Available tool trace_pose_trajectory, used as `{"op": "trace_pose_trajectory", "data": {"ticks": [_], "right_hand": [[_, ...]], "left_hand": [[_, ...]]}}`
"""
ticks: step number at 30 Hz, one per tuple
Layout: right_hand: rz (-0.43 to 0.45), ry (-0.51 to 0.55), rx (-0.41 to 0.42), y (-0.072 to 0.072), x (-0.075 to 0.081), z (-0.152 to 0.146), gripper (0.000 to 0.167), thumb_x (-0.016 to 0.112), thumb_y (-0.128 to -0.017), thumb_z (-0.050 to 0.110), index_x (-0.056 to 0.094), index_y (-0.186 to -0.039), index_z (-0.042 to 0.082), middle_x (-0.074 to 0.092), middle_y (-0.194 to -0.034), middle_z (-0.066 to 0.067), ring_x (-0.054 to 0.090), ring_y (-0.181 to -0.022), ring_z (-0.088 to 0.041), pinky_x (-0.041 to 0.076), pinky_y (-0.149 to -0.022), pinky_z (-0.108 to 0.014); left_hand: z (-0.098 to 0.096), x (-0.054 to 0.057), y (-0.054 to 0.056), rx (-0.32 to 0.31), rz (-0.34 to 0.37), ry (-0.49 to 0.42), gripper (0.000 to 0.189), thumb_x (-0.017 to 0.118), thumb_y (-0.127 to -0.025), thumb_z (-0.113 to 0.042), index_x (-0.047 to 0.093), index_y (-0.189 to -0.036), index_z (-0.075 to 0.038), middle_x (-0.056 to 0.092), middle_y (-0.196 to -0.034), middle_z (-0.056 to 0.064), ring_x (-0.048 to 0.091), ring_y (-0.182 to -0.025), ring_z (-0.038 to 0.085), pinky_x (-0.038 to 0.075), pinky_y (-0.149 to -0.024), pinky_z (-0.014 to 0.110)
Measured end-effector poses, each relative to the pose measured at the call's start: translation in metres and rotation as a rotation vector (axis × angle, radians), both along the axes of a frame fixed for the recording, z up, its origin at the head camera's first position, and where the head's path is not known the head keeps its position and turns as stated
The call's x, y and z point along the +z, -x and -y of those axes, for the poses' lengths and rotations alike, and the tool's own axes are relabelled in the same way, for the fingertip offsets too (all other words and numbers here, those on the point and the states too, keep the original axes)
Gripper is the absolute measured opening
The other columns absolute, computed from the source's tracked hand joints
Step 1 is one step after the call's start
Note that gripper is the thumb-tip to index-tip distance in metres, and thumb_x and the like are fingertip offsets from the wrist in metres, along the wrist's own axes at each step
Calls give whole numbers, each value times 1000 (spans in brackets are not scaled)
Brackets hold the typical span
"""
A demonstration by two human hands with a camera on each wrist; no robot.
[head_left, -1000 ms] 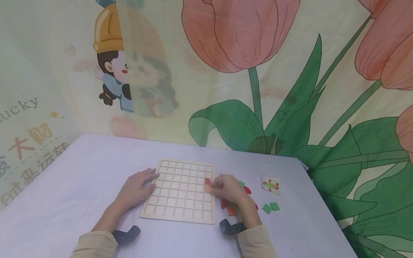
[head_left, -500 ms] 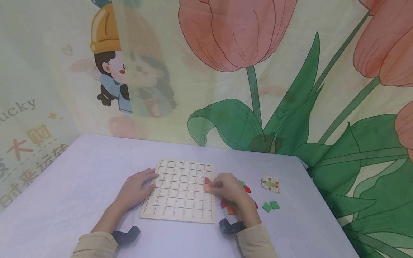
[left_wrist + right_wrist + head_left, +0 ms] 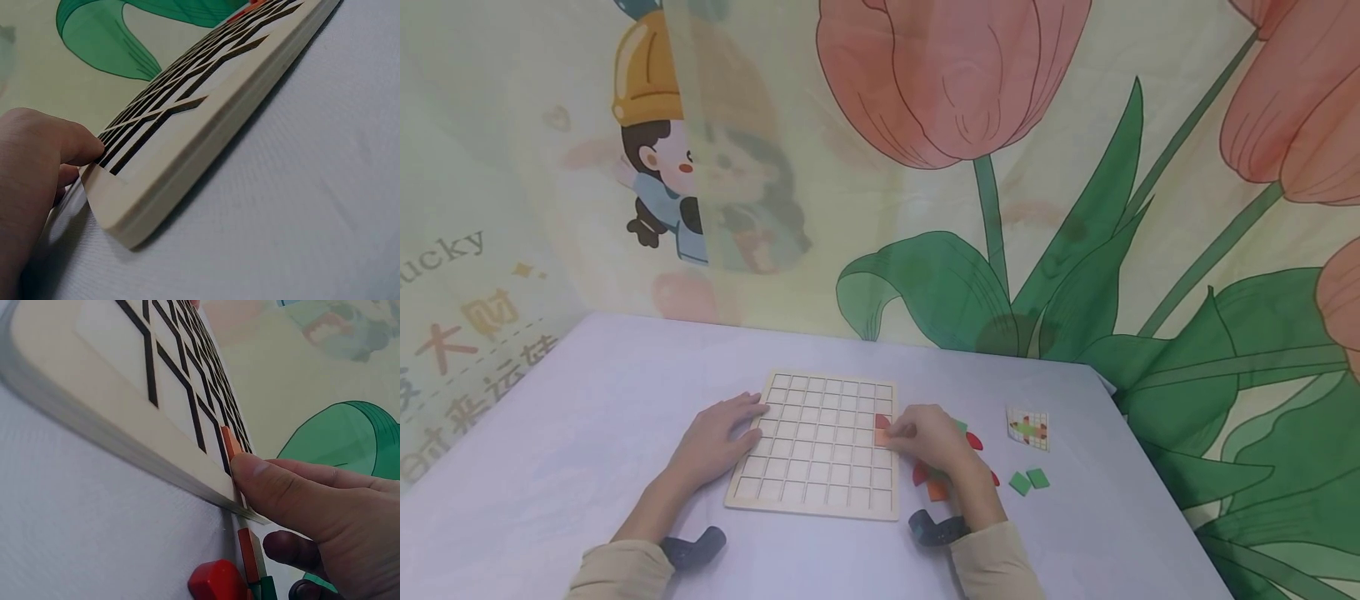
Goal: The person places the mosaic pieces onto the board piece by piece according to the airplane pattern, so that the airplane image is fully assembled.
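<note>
Pinching orange square at right edge of board; right hand nearer.
Fingers clamped on square, just near side of red piece; left hand fingers apart.

Left hand back up, fingers loosely extended toward the right, thumb spread from them; right hand turned inward, thumb and index finger pinching; both forearms angled forward, well apart.

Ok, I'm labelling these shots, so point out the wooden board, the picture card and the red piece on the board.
Wooden board [image 3: 816, 447]: head view, on its bare grid.
Picture card [image 3: 1029, 428]: head view, on its printed face.
Red piece [image 3: 882, 421]: head view, on its top face.
</note>
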State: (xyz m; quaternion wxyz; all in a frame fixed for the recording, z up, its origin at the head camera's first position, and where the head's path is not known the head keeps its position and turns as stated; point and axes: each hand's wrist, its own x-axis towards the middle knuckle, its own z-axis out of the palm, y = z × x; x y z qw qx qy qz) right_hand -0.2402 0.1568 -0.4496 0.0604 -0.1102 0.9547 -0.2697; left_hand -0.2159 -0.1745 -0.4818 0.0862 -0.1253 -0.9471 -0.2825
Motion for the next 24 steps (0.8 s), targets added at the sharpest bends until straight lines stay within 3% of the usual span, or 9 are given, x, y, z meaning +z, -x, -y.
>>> {"op": "trace_pose_trajectory", "data": {"ticks": [24], "right_hand": [[16,18,-9,2,-1,-6,23,78,-77,32,73,-98,24,68,-91,11,62,-85,-11,55,-71,-26]], "left_hand": [[0,0,-1,1,-8,-7,40,57,-90,-24,60,-127,-9,51,-141,12,41,-134,36,28,-109,62]]}}
